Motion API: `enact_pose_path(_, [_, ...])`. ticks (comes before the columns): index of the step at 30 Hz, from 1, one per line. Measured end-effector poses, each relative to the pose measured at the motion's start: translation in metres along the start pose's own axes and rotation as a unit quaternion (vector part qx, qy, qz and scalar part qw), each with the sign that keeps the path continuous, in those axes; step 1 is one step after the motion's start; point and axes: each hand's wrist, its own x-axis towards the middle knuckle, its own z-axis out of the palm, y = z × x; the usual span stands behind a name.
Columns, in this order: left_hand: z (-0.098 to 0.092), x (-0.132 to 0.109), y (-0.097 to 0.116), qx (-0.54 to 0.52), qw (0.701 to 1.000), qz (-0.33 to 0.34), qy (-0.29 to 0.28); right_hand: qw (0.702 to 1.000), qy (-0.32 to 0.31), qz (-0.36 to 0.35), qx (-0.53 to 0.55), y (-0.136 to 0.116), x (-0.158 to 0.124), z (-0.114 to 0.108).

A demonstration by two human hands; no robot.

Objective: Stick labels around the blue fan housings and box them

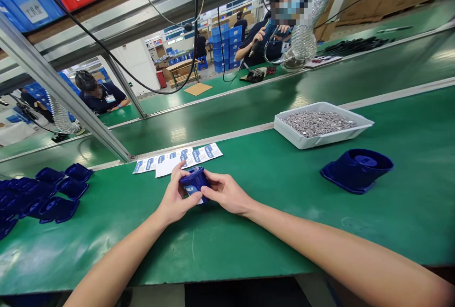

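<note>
Between my two hands is a dark blue plastic housing (194, 178) with a blue-and-white label on its near side. My left hand (177, 195) wraps round its left side, the thumb resting on the label. From the right, my right hand (225, 191) grips it, with the thumb against the label's edge. Just behind the hands lie sheets of blue-and-white labels (206, 152). A similar blue housing (355, 174) with a wide oval opening sits alone to the right on the green bench.
A white tray (305, 142) of small metal parts stands at back right. Several blue housings (59, 207) cluster at left. A metal post (81, 86) rises behind them. A black cable (135, 82) hangs overhead. Co-workers (280, 22) sit across the green bench (256, 245).
</note>
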Motion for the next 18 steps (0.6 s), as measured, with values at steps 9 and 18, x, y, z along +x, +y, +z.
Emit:
enact_pose_path(9, [-0.001, -0.002, -0.002, 0.137, 0.986, 0.094, 0.004, 0.998, -0.025, 0.02, 0.061, -0.002, 0.009, -0.01])
enact_pose_path(18, [-0.004, 0.007, -0.012, 0.039, 0.995, 0.072, 0.058, 0.984, -0.123, 0.062, 0.112, -0.007, 0.005, -0.002])
